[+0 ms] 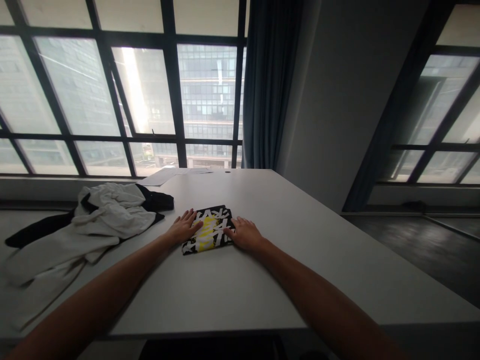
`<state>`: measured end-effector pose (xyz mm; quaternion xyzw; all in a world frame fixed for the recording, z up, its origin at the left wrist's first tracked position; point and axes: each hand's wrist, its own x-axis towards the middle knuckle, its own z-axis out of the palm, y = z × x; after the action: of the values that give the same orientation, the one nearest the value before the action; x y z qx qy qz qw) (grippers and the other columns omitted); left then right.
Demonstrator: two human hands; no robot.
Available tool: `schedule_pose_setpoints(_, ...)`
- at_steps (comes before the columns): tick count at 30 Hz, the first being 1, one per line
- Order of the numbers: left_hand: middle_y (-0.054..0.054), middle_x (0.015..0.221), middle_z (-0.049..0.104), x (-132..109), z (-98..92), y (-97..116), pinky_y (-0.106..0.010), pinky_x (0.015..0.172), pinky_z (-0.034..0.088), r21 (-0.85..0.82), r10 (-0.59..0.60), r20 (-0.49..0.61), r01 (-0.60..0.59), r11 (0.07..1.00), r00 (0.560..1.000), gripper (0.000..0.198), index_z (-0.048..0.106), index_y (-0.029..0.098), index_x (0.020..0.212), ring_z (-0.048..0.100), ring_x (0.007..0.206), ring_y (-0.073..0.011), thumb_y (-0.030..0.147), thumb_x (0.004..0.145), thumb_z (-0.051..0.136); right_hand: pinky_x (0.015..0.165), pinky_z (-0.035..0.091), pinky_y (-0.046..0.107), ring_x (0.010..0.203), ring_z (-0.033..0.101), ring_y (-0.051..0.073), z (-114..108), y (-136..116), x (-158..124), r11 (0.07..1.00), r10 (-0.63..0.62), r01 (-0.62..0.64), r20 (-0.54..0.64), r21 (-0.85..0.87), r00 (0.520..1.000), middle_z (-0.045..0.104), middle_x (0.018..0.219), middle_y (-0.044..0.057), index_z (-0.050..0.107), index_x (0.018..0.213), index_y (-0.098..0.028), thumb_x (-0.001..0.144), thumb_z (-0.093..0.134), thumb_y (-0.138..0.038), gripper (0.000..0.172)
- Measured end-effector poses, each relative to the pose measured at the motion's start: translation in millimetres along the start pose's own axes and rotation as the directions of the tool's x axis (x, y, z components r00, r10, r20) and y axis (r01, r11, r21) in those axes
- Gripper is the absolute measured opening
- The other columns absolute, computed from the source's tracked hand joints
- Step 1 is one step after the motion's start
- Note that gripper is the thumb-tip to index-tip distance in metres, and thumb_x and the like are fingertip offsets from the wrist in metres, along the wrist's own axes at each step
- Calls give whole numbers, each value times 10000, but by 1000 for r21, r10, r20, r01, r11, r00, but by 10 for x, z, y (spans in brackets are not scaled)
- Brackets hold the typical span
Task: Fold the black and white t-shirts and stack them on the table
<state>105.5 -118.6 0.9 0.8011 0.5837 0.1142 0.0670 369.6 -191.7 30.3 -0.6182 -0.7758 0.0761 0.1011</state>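
A folded black piece of clothing [210, 235] with white and yellow lettering lies flat on the white table [232, 295]. My left hand [183, 227] rests on its left edge, fingers stretched out and spread. On the opposite edge lies my right hand [244, 233], its fingers also extended, with the thumb on the printed cloth. Neither hand grips the cloth; both press or rest on it from above. The parts of the cloth under my palms are hidden.
Rumpled white and black clothes [108, 215] are heaped at the table's left side. Sheets of paper [159, 177] lie at the far end, near a small round dark spot [227, 172]. Behind are windows, a dark curtain [268, 90] and a pillar [337, 100].
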Motion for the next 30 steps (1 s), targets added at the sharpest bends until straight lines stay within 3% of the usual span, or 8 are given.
schedule_pose_setpoints(3,-129,1632,124,-17,47,1,-445,1208,148,-61,6,-23,-8,998,1000,870,262,103,1552,75,1513,-277,693,914,213,1095,346,474,1342,439,328,8,96,78,996,35,-30,-64,79,997,511,1439,181,486,1431,-150,928,461,-598,674)
schedule_pose_setpoints(7,-134,1626,173,-36,93,36,-450,1208,170,-135,14,-60,-21,991,998,836,344,113,1522,93,1510,-299,683,914,273,1007,459,363,1181,589,253,31,133,169,925,10,29,-101,380,995,614,1325,115,505,1401,-202,842,660,-491,649)
schedule_pose_setpoints(11,-87,1627,227,-87,73,72,-473,1209,173,-196,77,-49,-85,977,996,777,398,196,1501,93,1512,-304,692,912,296,845,543,312,957,676,197,19,147,208,811,108,-79,-16,580,994,682,1157,94,410,1459,-178,801,723,-326,744)
schedule_pose_setpoints(15,-83,1615,276,-152,3,115,-429,1213,196,-256,163,-63,-173,951,985,831,463,190,1462,174,1500,-298,754,874,304,753,556,276,838,690,168,0,186,215,688,123,-139,73,713,990,716,996,67,479,1390,-150,852,629,-208,562)
schedule_pose_setpoints(17,-96,1606,299,-173,-31,135,-421,1214,199,-287,192,-67,-203,936,979,863,488,172,1445,202,1492,-304,778,856,312,742,553,275,809,685,164,9,208,222,700,130,-128,50,703,990,720,946,60,530,1341,-144,863,629,-247,499)
schedule_pose_setpoints(23,-91,1603,310,-163,-31,141,-423,1219,202,-330,203,-108,-228,916,973,809,516,170,1421,216,1490,-295,736,897,272,795,517,260,811,669,160,35,410,344,888,109,-14,-181,459,977,732,886,49,749,1024,-159,805,650,-223,248)
schedule_pose_setpoints(27,-101,1571,372,-154,39,107,-441,1204,244,-233,247,-72,-257,938,966,698,545,197,1391,277,1470,-292,663,925,316,856,497,234,883,688,163,-94,812,457,933,281,-195,-277,302,919,757,939,44,781,985,-196,796,643,-220,235)
schedule_pose_setpoints(30,-123,1534,431,-169,67,90,-451,1195,251,-133,296,-22,-297,946,955,657,554,182,1376,320,1451,-290,622,932,352,924,490,287,986,687,222,-309,1273,410,899,423,-344,-334,272,842,750,1018,121,774,1006,-135,805,598,-182,271)
